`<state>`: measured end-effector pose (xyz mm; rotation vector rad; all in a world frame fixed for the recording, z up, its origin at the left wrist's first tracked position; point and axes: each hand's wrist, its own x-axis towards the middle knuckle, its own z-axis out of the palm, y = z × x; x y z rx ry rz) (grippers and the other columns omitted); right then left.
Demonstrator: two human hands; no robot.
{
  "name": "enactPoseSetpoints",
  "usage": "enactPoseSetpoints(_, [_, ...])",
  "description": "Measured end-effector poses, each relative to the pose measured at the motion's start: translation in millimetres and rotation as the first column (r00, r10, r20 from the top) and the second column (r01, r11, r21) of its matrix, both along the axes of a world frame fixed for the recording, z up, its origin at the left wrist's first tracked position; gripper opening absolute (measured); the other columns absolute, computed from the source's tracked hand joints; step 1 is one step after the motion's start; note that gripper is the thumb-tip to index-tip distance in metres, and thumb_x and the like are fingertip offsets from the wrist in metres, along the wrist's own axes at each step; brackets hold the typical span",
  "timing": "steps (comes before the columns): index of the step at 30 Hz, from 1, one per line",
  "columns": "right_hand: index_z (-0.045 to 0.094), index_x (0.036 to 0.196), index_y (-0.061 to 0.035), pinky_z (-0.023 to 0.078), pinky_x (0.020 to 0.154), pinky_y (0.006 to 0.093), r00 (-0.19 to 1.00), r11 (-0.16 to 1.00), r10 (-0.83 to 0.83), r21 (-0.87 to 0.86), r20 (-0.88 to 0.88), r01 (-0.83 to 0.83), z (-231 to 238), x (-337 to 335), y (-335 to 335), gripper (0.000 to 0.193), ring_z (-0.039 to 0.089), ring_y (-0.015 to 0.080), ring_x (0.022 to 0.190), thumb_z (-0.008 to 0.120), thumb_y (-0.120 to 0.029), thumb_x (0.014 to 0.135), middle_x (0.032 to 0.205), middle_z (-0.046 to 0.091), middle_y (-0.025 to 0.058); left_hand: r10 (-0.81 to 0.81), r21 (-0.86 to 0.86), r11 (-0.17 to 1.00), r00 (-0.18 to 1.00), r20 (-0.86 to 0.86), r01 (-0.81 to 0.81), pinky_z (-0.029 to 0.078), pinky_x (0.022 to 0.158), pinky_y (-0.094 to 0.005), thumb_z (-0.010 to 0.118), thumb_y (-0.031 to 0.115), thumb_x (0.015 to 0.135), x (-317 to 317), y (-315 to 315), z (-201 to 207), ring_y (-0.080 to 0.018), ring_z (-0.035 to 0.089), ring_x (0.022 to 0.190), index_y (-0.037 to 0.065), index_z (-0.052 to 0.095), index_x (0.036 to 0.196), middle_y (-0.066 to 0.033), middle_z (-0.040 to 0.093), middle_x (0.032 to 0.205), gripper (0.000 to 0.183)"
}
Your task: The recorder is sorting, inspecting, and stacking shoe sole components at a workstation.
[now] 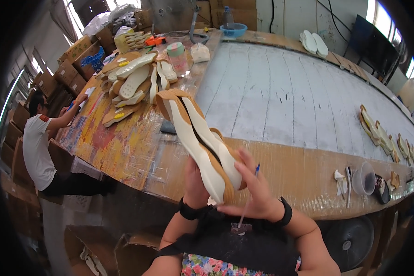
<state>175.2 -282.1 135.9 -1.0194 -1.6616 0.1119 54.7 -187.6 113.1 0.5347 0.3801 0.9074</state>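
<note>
A pair of white and tan shoe soles (pixel 185 133), pressed together lengthwise, tilts up in front of my body above the table's near edge. My left hand (pixel 196 185) is closed around the lower left side of the pair, its fingers partly hidden behind the soles. From the other side my right hand (pixel 257 195) grips the lower end, thumb and fingers against the white sidewall. A thin stick with a blue tip (pixel 257 169), perhaps a pen or brush, also sits between that hand's fingers. Black bands circle both wrists.
A heap of soles (pixel 135 83) lies on the left table beside a lidded jar (pixel 177 60). More soles (pixel 377 131) line the right side of the white board (pixel 271 92). A plastic cup (pixel 363 178) stands at right. Another person (pixel 43 142) works at far left.
</note>
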Motion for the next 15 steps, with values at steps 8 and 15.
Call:
enactPoseSetpoints(8, [0.037,0.124,-0.0013,0.048,0.076,0.0321,0.988,0.991,-0.12,-0.075,-0.099,0.113,8.0,0.4,5.9,0.076,0.055,0.0341,0.097,0.074,-0.012,0.059,0.128,0.037,0.0244,-0.08,0.201,0.976,0.997,-0.015,0.082,0.04,0.093,-0.0389,0.029,0.039,0.092,2.4,-2.9,-12.6,-0.0256,0.048,0.11,0.004,0.035,0.124,-0.0135,0.046,0.12,0.048])
enactPoseSetpoints(15, [0.039,0.125,-0.0024,0.044,0.081,0.033,0.992,0.982,0.108,-0.15,-0.058,-0.116,2.3,16.4,-6.1,0.069,0.054,0.0332,0.098,0.071,-0.014,0.065,0.128,0.038,0.0234,-0.147,0.191,0.974,0.982,0.117,0.123,0.041,0.092,-0.0374,0.031,0.038,0.091,-3.4,-6.7,-6.8,-0.0251,0.048,0.108,0.005,0.032,0.127,-0.0138,0.044,0.122,0.049])
